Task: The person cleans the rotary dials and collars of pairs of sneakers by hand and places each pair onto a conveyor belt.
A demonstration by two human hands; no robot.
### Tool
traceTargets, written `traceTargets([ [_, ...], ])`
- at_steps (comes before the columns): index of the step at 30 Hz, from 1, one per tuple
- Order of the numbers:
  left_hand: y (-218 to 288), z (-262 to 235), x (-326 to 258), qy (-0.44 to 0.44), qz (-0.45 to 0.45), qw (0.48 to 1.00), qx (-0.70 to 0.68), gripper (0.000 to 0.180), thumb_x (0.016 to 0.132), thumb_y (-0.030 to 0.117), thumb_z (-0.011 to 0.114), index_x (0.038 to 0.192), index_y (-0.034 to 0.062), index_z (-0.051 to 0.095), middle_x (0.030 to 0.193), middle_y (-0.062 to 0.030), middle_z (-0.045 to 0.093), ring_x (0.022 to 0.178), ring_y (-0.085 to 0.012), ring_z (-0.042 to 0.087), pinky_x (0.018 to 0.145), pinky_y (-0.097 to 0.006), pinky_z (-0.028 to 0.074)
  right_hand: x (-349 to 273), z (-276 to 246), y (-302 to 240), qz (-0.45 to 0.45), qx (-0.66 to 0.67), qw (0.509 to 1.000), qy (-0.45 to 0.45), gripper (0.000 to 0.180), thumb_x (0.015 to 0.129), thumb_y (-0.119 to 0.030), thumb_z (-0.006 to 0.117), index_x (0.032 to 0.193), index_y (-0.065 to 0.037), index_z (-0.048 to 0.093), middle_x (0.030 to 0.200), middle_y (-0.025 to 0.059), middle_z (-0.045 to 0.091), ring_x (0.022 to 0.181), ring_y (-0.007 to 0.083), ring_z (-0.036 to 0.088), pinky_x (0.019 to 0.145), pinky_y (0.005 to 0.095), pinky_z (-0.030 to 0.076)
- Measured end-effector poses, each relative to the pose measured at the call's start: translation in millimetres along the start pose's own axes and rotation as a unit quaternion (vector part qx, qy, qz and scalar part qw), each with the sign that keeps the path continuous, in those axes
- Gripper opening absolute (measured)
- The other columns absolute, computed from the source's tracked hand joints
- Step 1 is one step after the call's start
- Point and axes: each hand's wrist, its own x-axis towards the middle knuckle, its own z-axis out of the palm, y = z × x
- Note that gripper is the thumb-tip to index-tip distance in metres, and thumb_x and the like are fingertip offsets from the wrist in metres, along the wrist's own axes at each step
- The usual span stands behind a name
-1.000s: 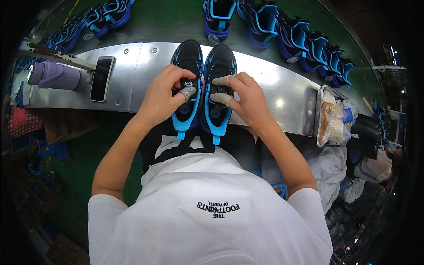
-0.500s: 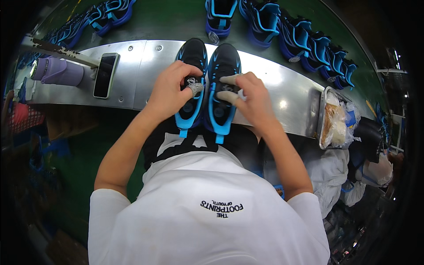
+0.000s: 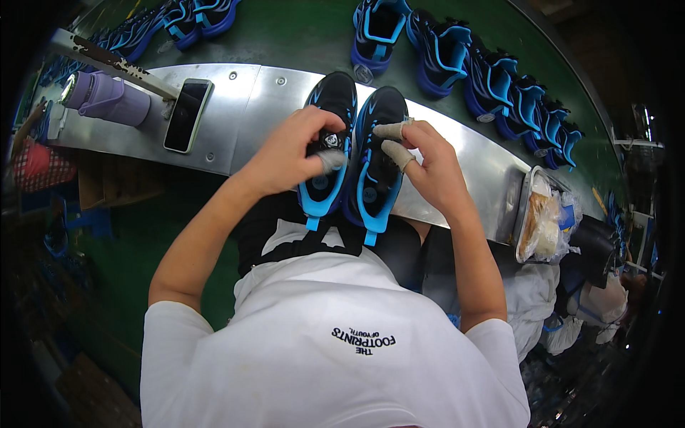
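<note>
Two black and blue shoes stood side by side on the metal shelf (image 3: 457, 160), with their toes pointing away from the person and their heels hanging a little over the near edge. The left hand (image 3: 285, 153) lay on top of the left shoe (image 3: 328, 146), and its fingers were curled and closed around the small round dial on the tongue of this shoe. The thumb, wrapped in pale tape, pressed against the side of the dial. The right hand (image 3: 432, 167) rested on the right shoe (image 3: 377, 160). Its fingers were bent and half closed over the middle of the shoe, and two taped fingertips (image 3: 391, 131) touched the upper part near the tongue; I could not tell if they gripped something there or only pressed. Both shoes touched each other along their inner sides. On the left part of the shelf lay a dark phone (image 3: 187, 114) with the screen up, well apart from the shoes, and a purple bottle (image 3: 107, 102) lay on its side just beside it. At the right end of the shelf stood a small tray with a plastic bag (image 3: 544, 217) inside. Behind the shelf, on the green belt (image 3: 285, 36), a row of more blue shoes (image 3: 492, 78) curved to the right.
</note>
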Motion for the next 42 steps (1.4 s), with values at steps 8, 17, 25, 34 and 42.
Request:
traceTargets([
  [8,-11.6,1.6,1.0,0.029,0.004,0.999,-0.031,0.037,0.078,0.005,0.069,0.115,0.0063,0.064,0.104,-0.0035,0.063,0.093,-0.0138,0.057,0.082,-0.028,0.045,17.9,6.8,-9.2,-0.002,-0.005,0.999,-0.043,0.019,0.086,-0.008,0.068,0.105,-0.008,0.07,0.088,0.0097,0.059,0.075,0.0246,0.058,0.071,0.034,0.047],
  [17,4.9,8.6,-69.8,0.081,-0.286,0.914,-0.275,0.017,0.097,0.011,0.056,0.108,-0.0002,0.062,0.105,-0.0106,0.064,0.075,-0.0119,0.061,0.065,-0.024,0.051,45.7,25.9,-14.4,0.012,0.06,0.976,-0.208,0.045,0.081,-0.006,0.073,0.124,-0.019,0.068,0.101,0.0052,0.053,0.094,0.0225,0.051,0.085,0.0318,0.044],
  [25,13.1,32.8,-51.4,0.092,-0.299,0.778,-0.544,0.032,0.102,0.018,0.046,0.126,-0.003,0.051,0.119,-0.0157,0.061,0.092,-0.0203,0.066,0.054,-0.025,0.046,42.3,53.9,-19.4,-0.027,0.017,0.99,-0.137,0.032,0.077,-0.012,0.074,0.109,-0.014,0.071,0.088,0.0095,0.056,0.086,0.026,0.061,0.077,0.0365,0.051],
  [34,3.5,32.0,-54.2,0.086,-0.293,0.748,-0.589,0.031,0.103,0.019,0.046,0.125,-0.0026,0.052,0.126,-0.0187,0.059,0.093,-0.0214,0.067,0.057,-0.025,0.05,54.5,39.4,-17.4,-0.013,0.068,0.974,-0.213,0.039,0.074,-0.018,0.079,0.112,-0.013,0.071,0.09,0.0089,0.055,0.09,0.0247,0.057,0.079,0.0339,0.049],
  [42,6.4,37.6,-54.7,0.096,-0.287,0.758,-0.577,0.029,0.103,0.018,0.046,0.122,-0.0025,0.052,0.126,-0.0184,0.059,0.098,-0.022,0.066,0.061,-0.027,0.053,40.6,82.1,-21.5,-0.011,-0.036,0.998,-0.05,0.028,0.077,-0.019,0.078,0.103,-0.013,0.072,0.085,0.0091,0.057,0.076,0.0237,0.059,0.07,0.0349,0.05],
])
